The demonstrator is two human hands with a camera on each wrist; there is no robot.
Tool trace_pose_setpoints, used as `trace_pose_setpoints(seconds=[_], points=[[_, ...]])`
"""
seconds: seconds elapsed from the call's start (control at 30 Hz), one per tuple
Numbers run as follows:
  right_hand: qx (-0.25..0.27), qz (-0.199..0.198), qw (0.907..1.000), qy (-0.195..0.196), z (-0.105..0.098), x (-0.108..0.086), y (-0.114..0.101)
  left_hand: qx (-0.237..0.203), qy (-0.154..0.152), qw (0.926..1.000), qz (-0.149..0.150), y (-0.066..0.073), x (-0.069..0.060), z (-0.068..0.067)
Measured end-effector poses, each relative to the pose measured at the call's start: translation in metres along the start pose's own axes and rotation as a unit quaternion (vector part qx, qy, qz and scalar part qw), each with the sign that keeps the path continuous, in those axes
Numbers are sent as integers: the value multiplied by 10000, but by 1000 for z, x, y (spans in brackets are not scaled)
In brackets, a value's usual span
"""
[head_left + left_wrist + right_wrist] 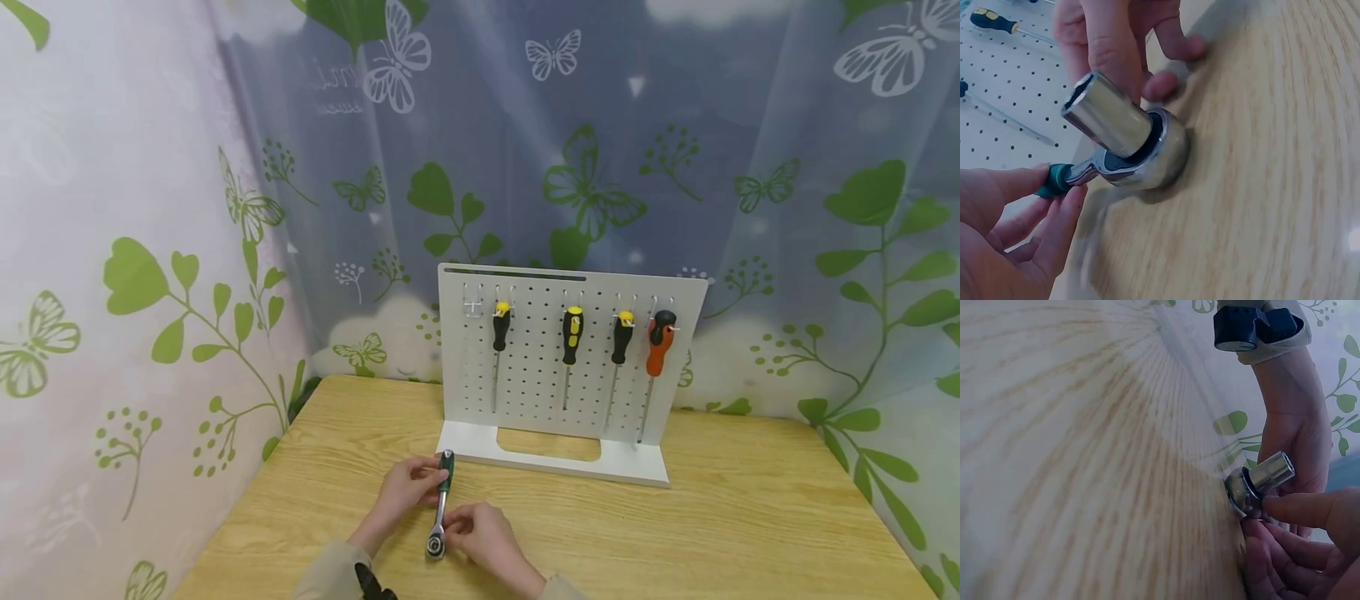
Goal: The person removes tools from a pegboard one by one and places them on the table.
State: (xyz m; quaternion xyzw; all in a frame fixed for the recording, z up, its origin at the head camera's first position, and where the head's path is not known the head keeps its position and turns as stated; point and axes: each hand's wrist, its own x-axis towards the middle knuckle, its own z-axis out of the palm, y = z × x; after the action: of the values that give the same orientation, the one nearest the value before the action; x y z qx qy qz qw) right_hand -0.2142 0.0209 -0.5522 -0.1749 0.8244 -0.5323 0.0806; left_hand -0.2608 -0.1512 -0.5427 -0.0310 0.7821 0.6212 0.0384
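Observation:
A socket ratchet wrench point(441, 510) lies low over the wooden table, its green handle point(447, 477) pointing away from me. My left hand point(403, 492) pinches that handle between thumb and fingers; the left wrist view shows the grip at the handle's end near the metal neck. A chrome socket point(1110, 115) stands up from the round ratchet head point(1175, 150). Beside the head, my right hand point(486, 537) holds it with thumb and finger, as the right wrist view shows its fingers point(1300, 509) against the metal. Part of the contact is hidden behind the socket.
A white pegboard stand point(540, 375) rises at the back of the table point(735, 508). From its hooks hang several screwdrivers, among them one with an orange handle point(656, 358). At the board's left is a bare hook point(472, 307). Patterned curtains point(615, 125) surround the table.

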Motion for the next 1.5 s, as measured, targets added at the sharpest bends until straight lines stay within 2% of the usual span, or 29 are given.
trace_pose_setpoints(seconds=[0.13,0.37,0.6,0.83,1.1,1.3,1.5], points=[[-287,-8,9996,56,-2,-1,1,169,-34,9998,-27,-2,2,2],[-310,47,9995,-20,-3,0,3,380,-66,9992,46,-7,5,3],[-420,-86,9991,-46,-5,-2,3,1029,76,9943,257,-6,4,8],[-399,-30,9991,-131,-5,-3,0,1534,118,9880,102,0,2,9],[-364,-78,9992,-147,-6,-3,0,1670,114,9858,112,3,1,8],[36,-42,9997,-258,-8,-2,5,1598,94,9869,184,5,0,6],[315,9,9991,-278,-14,0,6,1534,41,9881,134,4,1,5]])
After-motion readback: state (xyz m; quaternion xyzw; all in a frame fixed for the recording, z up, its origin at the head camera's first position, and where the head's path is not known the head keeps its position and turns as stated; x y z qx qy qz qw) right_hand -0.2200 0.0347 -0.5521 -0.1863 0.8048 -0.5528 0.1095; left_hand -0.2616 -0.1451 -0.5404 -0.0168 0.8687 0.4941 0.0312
